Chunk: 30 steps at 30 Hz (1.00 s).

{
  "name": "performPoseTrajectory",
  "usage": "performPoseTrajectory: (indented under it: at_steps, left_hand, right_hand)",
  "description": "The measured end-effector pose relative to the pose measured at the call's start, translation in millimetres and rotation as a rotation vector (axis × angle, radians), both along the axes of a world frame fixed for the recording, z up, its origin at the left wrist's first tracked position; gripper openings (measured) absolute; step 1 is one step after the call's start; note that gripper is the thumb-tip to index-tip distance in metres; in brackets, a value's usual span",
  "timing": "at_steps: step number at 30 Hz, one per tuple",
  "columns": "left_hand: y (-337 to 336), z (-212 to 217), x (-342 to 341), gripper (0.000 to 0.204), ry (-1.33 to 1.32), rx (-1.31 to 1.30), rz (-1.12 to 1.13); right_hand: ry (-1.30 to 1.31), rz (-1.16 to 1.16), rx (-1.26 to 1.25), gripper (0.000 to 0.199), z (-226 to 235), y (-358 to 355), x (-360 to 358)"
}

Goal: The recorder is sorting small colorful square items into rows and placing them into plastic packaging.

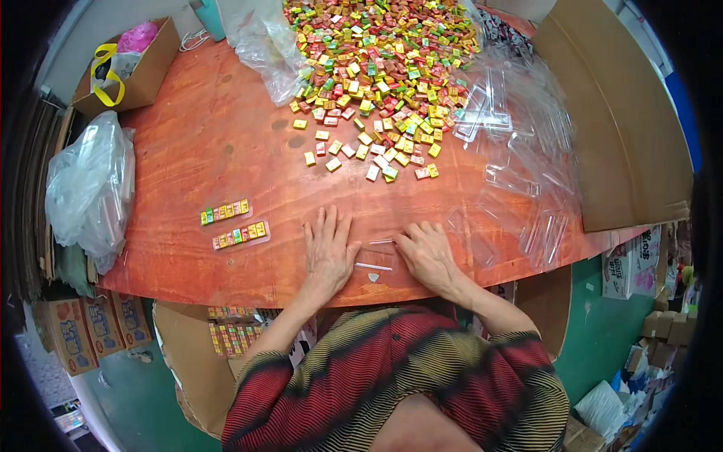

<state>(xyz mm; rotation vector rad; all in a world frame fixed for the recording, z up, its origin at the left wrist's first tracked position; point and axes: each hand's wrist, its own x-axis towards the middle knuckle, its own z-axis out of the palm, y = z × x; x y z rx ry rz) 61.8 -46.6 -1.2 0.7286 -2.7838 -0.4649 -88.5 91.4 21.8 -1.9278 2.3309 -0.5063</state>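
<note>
A clear plastic tray (374, 266) lies on the table in front of me, between my hands. My left hand (328, 252) rests flat on the tabletop with its fingers stretched forward, and its thumb reaches the tray's left side. At the tray's right end, my right hand (425, 255) has bent fingers closed on the edge. Off to the left lie two filled trays, an upper one (224, 212) and a lower one (241, 235), each with a row of small yellow, red and green blocks. A large heap of such blocks (384, 83) spreads over the far middle of the table.
Empty clear trays (512, 177) are strewn at right beside an upright cardboard sheet (614, 113). Clear plastic bags lie at left (92, 188) and by the heap (265, 49). A cardboard box (143, 79) stands far left. Below the edge, an open carton (192, 361) holds filled trays.
</note>
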Motion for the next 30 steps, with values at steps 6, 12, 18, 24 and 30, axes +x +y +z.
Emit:
performPoseTrajectory:
  at_steps: [6,12,18,24,30]
  left_hand:
    - [-74,7,-33,0.043,0.273,-0.106,0.086]
    - [-122,4,-64,0.037,0.155,0.128,0.123]
    - [-120,-4,-50,0.036,0.222,0.143,0.062]
    - [-103,1,-54,0.039,0.265,0.268,0.000]
    - [-111,-4,-62,0.034,0.322,0.320,-0.104]
  right_hand:
    - [-0.154,0.006,-0.288,0.014,13,-89,-30]
    - [-0.147,-0.019,-0.386,0.015,-22,-193,-29]
    - [-0.057,0.028,-0.284,0.012,-35,-183,-22]
    - [-0.326,0.036,-0.238,0.024,-22,-152,-34]
    - [-0.175,0.005,-0.165,0.018,-24,-134,-21]
